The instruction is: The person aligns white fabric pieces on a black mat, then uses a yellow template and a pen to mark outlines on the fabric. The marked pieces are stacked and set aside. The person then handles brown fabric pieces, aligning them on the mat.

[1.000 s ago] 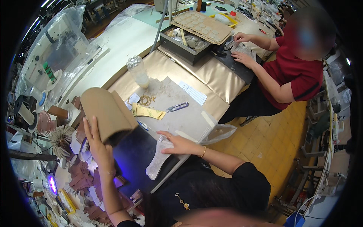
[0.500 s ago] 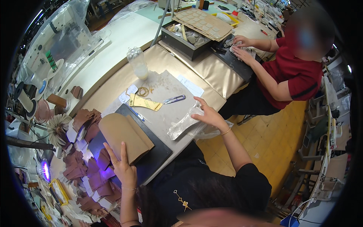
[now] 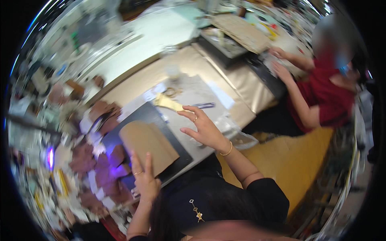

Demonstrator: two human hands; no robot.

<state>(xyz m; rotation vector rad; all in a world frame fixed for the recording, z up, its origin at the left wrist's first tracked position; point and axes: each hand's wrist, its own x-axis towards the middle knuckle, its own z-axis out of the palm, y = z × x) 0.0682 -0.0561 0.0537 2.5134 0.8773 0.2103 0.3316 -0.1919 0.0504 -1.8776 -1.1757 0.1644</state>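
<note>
A tan folded sheet [image 3: 149, 145], paper or leather, lies on a black board [image 3: 183, 154]. At its near edge rests my left hand [image 3: 145, 180], with two fingers stretched out and nothing visibly gripped. My right hand [image 3: 204, 130] hovers over the grey work mat [image 3: 183, 128], fingers apart and nothing in them. Close to its fingertips is a pale yellow cut piece [image 3: 169, 102]. A purple-handled tool [image 3: 205, 105] lies beyond the hand, and a crumpled clear plastic bag [image 3: 237, 132] sits just right of it. Blur softens the small details.
Stacks of brown cut pieces [image 3: 106, 164] crowd the left, under a purple-lit lamp [image 3: 50, 158]. A clear plastic cup [image 3: 173, 70] stands farther back. At the right, a co-worker in a red shirt [image 3: 329, 94] handles something beside a dark box [image 3: 221, 50].
My right hand has let go of the crumpled plastic and moved left over the mat. My left hand stays at the tan sheet. The whole view has shifted and blurred.
</note>
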